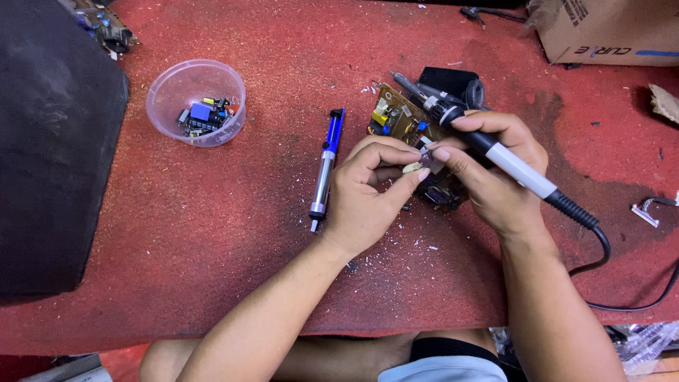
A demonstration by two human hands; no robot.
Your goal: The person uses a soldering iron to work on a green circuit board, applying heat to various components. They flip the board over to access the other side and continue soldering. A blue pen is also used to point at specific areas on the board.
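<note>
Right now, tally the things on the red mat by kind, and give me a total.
Hand tools: 2 — black-and-white soldering iron in the right hand, blue-and-silver desoldering pump beside the left hand
Brown circuit boards: 1
Clear plastic bowls of small parts: 1
Brown cardboard boxes: 1
Total: 5

I see electronics repair workshop: red tabletop (212,233), circuit board (397,117) at centre; left of board, desoldering pump (325,170), bowl of salvaged components (196,102); soldering iron (488,145) above board.
</note>
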